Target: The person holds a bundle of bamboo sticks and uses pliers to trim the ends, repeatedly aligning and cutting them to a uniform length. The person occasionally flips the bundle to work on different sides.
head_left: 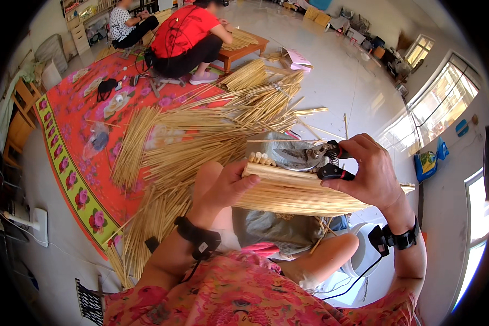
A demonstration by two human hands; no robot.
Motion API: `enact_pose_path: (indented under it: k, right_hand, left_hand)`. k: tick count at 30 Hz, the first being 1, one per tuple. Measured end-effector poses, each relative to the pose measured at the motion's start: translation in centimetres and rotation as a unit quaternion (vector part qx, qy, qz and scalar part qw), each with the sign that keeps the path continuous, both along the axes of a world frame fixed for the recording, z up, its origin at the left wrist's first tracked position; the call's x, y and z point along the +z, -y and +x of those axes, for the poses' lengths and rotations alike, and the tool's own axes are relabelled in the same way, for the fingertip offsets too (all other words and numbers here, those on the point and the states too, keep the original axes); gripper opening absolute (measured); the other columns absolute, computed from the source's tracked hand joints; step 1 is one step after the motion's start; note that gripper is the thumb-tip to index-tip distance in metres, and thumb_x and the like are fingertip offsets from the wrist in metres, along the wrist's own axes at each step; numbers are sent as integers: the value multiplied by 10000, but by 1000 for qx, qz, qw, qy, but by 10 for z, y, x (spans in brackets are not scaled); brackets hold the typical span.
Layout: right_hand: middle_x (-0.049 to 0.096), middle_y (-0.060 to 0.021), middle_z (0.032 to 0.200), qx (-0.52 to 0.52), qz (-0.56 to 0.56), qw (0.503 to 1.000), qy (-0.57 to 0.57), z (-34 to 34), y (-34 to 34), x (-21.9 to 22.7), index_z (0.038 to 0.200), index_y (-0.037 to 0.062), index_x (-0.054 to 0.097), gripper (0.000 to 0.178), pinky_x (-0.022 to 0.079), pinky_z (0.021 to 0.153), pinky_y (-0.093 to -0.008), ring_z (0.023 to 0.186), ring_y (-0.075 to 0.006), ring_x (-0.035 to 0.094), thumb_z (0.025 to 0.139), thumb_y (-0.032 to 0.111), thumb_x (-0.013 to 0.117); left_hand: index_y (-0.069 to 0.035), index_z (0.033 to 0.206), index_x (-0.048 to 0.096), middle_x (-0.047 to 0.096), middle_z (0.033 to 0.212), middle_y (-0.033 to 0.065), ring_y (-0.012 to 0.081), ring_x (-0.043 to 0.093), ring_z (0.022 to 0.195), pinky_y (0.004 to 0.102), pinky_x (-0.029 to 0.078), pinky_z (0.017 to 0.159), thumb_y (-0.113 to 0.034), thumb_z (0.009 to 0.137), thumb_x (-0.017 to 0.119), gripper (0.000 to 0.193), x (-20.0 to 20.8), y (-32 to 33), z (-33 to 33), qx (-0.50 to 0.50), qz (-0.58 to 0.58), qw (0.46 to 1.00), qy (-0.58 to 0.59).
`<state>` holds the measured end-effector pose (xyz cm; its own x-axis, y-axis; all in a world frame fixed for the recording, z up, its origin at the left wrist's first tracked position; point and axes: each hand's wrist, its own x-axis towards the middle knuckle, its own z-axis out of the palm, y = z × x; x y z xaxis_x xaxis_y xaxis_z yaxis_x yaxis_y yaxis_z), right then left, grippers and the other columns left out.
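Observation:
My right hand (372, 171) is closed round the black, red-trimmed handles of a pair of pruning shears (316, 156). The metal jaws point left, close to the pale round ends of several straw-coloured stalks (261, 158). Across my lap lies a long bundle of stalks (304, 196), its upper edge pale and straight like a strip of wood. My left hand (223, 190) grips the left end of this bundle, fingers bent against it. One thin stalk (282, 141) runs level just above the shears.
Loose stalks (201, 144) lie heaped over a red floral mat (100, 201) ahead and to the left. Farther off, a person in red (182, 38) sits by a low wooden table (244, 48); another sits behind. A white bucket (364, 250) stands by my right knee.

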<state>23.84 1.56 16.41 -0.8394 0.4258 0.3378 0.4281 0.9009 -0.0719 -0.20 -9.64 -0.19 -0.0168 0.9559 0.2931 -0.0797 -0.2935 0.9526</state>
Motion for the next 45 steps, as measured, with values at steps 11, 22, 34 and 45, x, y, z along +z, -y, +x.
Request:
enact_pose_path:
  k: [11, 22, 34, 45]
  right_hand:
    - [593, -107, 771, 25, 3, 1000, 1, -9, 2, -2, 858, 15, 630, 525, 482, 676, -388, 745, -298, 575, 609, 435, 822]
    - [572, -103, 727, 35, 26, 999, 28, -7, 0, -5, 811, 15, 616, 549, 469, 647, -382, 702, -289, 561, 607, 487, 808]
    - [496, -97, 674, 55, 100, 993, 35, -7, 0, -5, 697, 40, 518, 549, 446, 593, -378, 647, -292, 535, 591, 498, 803]
    - [584, -97, 776, -11, 27, 999, -34, 1, -2, -9, 829, 28, 611, 511, 440, 736, -381, 748, -289, 561, 574, 407, 841]
  left_hand:
    - [20, 1154, 573, 611, 982, 0, 53, 501, 882, 226, 427, 776, -267, 918, 623, 375, 1, 2, -3, -11, -1, 1000, -23]
    - [-28, 899, 677, 569, 608, 53, 170, 548, 533, 286, 411, 521, -512, 862, 563, 498, 0, -7, 9, 108, 97, 988, -61]
    - [-13, 945, 643, 599, 738, 28, 151, 544, 650, 291, 430, 612, -428, 883, 584, 423, -6, -7, 8, 98, 105, 989, -27]
    - [16, 1145, 571, 596, 956, -16, 49, 480, 867, 233, 420, 769, -276, 926, 610, 368, 7, 0, -3, 44, -29, 994, -92]
